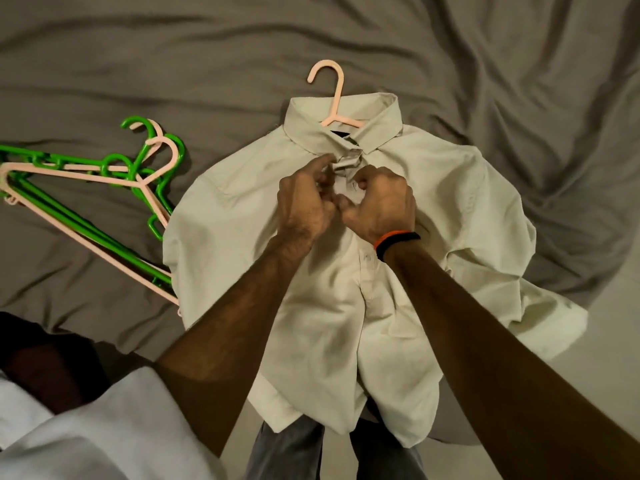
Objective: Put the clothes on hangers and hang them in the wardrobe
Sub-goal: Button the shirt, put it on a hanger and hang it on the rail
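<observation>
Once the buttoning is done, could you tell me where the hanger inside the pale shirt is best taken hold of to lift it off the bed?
Probably by the pink hanger at the straight neck below its hook, reaching from the far, collar side. That is its only exposed part: the arms are hidden inside the pale shirt, and both hands, left hand and right hand, are pinching the placket just below the collar.

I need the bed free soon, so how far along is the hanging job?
Done: a pink hanger already sits inside the pale shirt, its hook poking out past the collar. In hand: the left hand and right hand pinch the placket just below the collar, apparently buttoning it. Left: carrying the shirt to the wardrobe, which is not in view. Spare hangers lie on the grey sheet.
</observation>
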